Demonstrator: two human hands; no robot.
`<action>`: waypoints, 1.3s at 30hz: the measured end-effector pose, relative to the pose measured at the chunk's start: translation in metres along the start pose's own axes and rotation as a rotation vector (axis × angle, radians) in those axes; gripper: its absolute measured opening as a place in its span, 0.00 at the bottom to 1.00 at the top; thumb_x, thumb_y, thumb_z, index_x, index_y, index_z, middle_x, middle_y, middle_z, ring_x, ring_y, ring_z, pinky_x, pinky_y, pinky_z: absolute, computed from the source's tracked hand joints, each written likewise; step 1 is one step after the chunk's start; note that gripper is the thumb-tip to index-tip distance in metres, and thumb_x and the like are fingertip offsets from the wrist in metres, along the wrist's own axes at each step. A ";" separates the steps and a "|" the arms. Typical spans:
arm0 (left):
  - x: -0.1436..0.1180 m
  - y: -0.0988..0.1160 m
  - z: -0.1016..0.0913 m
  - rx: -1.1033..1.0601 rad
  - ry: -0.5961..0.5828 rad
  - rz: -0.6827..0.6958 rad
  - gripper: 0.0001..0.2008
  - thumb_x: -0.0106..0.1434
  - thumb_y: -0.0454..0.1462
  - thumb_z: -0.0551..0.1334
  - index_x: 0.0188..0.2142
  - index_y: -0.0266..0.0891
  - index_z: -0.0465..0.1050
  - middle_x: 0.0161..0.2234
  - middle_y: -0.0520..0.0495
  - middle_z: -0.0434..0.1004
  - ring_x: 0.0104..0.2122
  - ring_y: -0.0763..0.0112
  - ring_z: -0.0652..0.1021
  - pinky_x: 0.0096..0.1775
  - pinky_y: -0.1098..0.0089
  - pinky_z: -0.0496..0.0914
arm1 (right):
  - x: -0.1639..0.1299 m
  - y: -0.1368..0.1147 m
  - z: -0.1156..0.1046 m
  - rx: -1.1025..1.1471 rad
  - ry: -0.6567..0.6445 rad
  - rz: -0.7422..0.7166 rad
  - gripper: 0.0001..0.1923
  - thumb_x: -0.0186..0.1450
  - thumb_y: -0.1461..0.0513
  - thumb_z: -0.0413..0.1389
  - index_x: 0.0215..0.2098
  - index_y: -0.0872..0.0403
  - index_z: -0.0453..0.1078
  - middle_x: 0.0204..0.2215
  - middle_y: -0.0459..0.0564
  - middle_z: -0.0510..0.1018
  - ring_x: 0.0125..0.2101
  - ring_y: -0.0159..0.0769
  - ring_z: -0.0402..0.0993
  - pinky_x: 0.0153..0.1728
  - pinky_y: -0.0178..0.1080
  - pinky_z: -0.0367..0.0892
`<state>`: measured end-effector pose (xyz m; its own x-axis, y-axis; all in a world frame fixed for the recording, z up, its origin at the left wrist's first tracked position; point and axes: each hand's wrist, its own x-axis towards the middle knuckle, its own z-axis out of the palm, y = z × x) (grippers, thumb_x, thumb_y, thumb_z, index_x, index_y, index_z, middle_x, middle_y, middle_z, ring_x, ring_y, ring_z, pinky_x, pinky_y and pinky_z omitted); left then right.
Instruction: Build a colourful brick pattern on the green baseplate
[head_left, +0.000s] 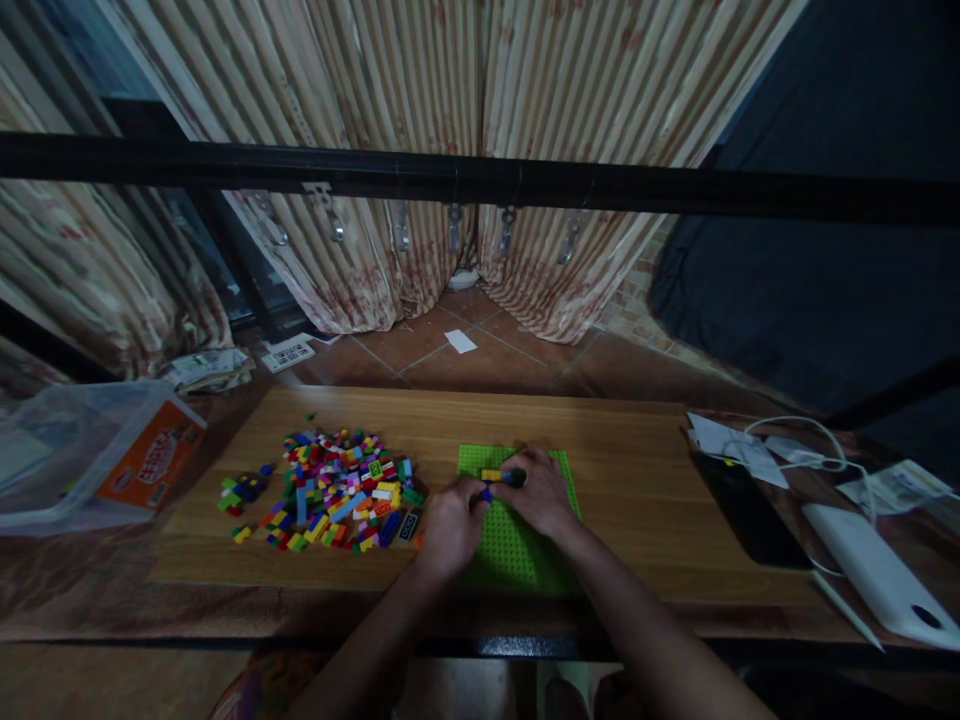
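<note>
Green baseplate (pixel 517 545) on wooden worktop (pixel 637 480), landmark. Left hand (pixel 450 525) and right hand (pixel 541 490) over its far half, each grip pinched on small bricks (pixel 496 476), both covering studs. Loose brick pile (pixel 337 490) left of baseplate; plastic box (pixel 90 455) farther left; phone (pixel 746 510), white power bank (pixel 881 580) right.

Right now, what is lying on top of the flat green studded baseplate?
On the green baseplate: a yellow brick, both hands, left and right. Bricks under the fingers are hidden.
</note>
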<state>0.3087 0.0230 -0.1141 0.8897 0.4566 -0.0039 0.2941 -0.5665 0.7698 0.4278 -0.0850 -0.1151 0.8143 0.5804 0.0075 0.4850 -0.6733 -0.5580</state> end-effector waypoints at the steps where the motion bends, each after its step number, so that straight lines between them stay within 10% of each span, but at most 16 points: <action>1: -0.001 0.000 -0.001 -0.022 0.006 -0.006 0.09 0.60 0.30 0.58 0.39 0.40 0.74 0.38 0.48 0.78 0.38 0.71 0.78 0.43 0.71 0.69 | 0.001 0.002 0.000 0.004 -0.001 -0.021 0.13 0.52 0.53 0.62 0.35 0.48 0.76 0.43 0.50 0.71 0.45 0.43 0.65 0.46 0.45 0.60; 15: -0.001 -0.001 -0.008 -0.086 0.068 -0.121 0.17 0.59 0.27 0.54 0.48 0.37 0.69 0.41 0.45 0.79 0.41 0.69 0.79 0.47 0.69 0.71 | -0.010 -0.007 0.002 -0.151 -0.038 -0.063 0.28 0.54 0.48 0.60 0.50 0.50 0.69 0.53 0.53 0.67 0.52 0.49 0.60 0.48 0.48 0.58; 39: -0.008 0.002 0.002 -0.102 0.069 -0.101 0.21 0.61 0.28 0.53 0.53 0.38 0.66 0.46 0.43 0.77 0.45 0.65 0.77 0.51 0.65 0.68 | -0.007 -0.009 0.003 -0.172 -0.068 -0.055 0.23 0.56 0.49 0.58 0.47 0.49 0.68 0.51 0.51 0.67 0.49 0.49 0.61 0.44 0.48 0.57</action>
<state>0.3025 0.0168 -0.1136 0.8301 0.5559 -0.0437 0.3411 -0.4442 0.8284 0.4173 -0.0818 -0.1127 0.7647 0.6439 -0.0254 0.5799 -0.7048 -0.4085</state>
